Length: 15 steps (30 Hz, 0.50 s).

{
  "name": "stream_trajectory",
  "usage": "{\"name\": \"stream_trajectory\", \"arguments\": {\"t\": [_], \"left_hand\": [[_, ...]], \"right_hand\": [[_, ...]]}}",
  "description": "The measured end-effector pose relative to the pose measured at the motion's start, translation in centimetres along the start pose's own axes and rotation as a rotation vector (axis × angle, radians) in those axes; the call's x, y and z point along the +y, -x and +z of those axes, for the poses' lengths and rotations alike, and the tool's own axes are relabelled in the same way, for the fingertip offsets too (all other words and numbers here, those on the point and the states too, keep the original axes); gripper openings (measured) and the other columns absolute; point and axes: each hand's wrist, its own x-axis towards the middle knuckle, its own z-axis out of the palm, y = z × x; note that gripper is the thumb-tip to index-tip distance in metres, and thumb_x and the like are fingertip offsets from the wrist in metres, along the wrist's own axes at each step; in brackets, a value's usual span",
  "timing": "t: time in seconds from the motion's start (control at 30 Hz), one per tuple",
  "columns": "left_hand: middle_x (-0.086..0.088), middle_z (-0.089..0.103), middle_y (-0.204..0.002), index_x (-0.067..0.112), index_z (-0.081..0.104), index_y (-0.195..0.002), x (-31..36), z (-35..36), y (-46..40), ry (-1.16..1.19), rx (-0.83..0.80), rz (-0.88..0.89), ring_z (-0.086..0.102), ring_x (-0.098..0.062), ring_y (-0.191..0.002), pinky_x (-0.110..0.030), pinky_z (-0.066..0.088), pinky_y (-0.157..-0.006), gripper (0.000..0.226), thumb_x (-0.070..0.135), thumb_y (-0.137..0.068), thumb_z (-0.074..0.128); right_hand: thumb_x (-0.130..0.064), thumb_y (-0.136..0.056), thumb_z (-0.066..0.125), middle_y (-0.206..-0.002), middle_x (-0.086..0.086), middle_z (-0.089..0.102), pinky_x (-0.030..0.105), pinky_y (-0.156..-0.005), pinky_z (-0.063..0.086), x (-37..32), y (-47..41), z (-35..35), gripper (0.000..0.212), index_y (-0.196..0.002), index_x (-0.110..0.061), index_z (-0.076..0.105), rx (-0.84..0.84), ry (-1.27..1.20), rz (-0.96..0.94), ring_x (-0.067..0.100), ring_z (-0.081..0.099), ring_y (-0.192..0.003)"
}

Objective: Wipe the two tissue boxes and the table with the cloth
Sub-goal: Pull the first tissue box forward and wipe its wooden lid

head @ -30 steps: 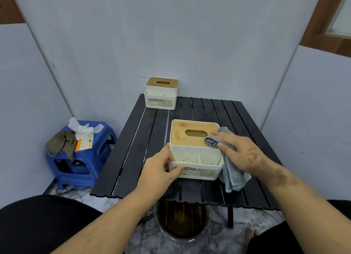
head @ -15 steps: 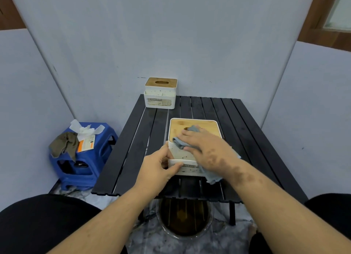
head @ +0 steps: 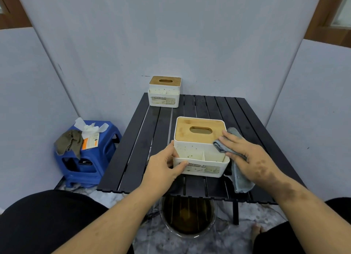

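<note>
Off the desk's left edge stands a blue plastic stool (head: 89, 158) carrying a brown rag (head: 68, 142), crumpled tissues (head: 88, 127) and an orange-and-white packet (head: 91, 142). On the black slatted desk (head: 247, 120) the far tissue box (head: 164, 91), white with a bamboo lid, sits at the far left corner against the wall, untouched and well apart from the hands.

The near tissue box (head: 201, 146), of the same make and spotted with brown stains on its white front, stands close to the near edge, about mid-width. The left hand (head: 163, 168) grips its front left corner, fingers curled over the rim of the front compartment and thumb on the front wall, steadying it. The right hand (head: 248, 156) presses a grey-blue cloth (head: 241, 175) against the box's right side, fingers laid over the bunched fabric near the lid's right corner; the cloth's loose end hangs down to the desk by the near edge. Under the near edge, a round basin (head: 188, 217) of dark water sits on the floor.

The step in hand appears to be wiping the first box, now at its right side. The stained front and compartments look undone, so the next move likely calls for bringing the cloth round to them while the left hand shifts its grip; the far box and desk remain.
</note>
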Motion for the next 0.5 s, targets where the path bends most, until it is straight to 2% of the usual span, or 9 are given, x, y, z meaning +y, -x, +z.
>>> {"name": "stream_trajectory", "arguments": {"t": [0.07,0.13,0.23,0.37,0.47,0.5], "left_hand": [[0.01,0.074,-0.101,0.009,0.061,-0.095,0.2,0.0,0.1,0.029,-0.003,-0.008,0.073,-0.01,-0.104,-0.04,0.064,-0.086,0.019,0.017,-0.091,0.078],[0.013,0.076,-0.107,0.016,0.061,-0.091,0.2,0.0,0.3,0.052,-0.012,-0.018,0.073,-0.008,-0.105,-0.038,0.064,-0.085,0.017,0.016,-0.091,0.078],[0.013,0.076,-0.109,0.027,0.053,-0.08,-0.2,0.1,0.4,0.034,-0.001,-0.028,0.073,-0.008,-0.105,-0.038,0.065,-0.081,0.028,0.019,-0.092,0.077],[0.01,0.076,-0.109,0.028,0.054,-0.082,-0.4,0.1,0.7,0.019,0.005,-0.031,0.073,-0.006,-0.106,-0.033,0.064,-0.081,0.027,0.019,-0.092,0.077],[0.01,0.076,-0.109,0.024,0.055,-0.084,-0.2,0.1,0.7,0.028,0.006,-0.038,0.072,-0.004,-0.106,-0.029,0.063,-0.082,0.025,0.017,-0.091,0.078],[0.01,0.076,-0.109,0.022,0.056,-0.085,-0.2,0.0,0.7,0.024,0.009,-0.043,0.072,-0.004,-0.106,-0.027,0.063,-0.081,0.024,0.016,-0.091,0.078]], "right_hand": [[-0.009,-0.092,0.065,-0.15,-0.023,0.037,0.013,-0.117,0.021,-0.3,1.0,1.0,0.055,-0.139,-0.034,0.05,0.059,-0.019,0.015,-0.01,0.03,-0.14],[-0.01,-0.093,0.064,-0.152,-0.021,0.038,0.017,-0.117,0.025,-0.8,2.0,1.9,0.052,-0.139,-0.032,0.052,0.12,-0.087,0.068,-0.01,0.032,-0.139],[-0.01,-0.092,0.065,-0.152,-0.017,0.037,0.01,-0.114,0.024,-1.8,3.2,2.8,0.051,-0.137,-0.03,0.053,0.201,-0.133,0.11,-0.014,0.032,-0.137],[-0.013,-0.092,0.065,-0.157,-0.017,0.028,0.007,-0.107,0.032,-3.1,4.7,4.5,0.05,-0.137,-0.032,0.052,0.264,-0.236,0.207,-0.011,0.031,-0.139],[-0.025,-0.092,0.066,-0.16,-0.022,0.016,0.009,-0.105,0.035,-3.9,5.7,6.5,0.052,-0.139,-0.038,0.05,0.301,-0.246,0.292,-0.026,0.027,-0.129],[-0.029,-0.092,0.065,-0.16,-0.021,0.013,0.012,-0.107,0.035,-4.1,5.8,6.9,0.052,-0.14,-0.039,0.05,0.312,-0.254,0.321,-0.025,0.025,-0.13]]}}
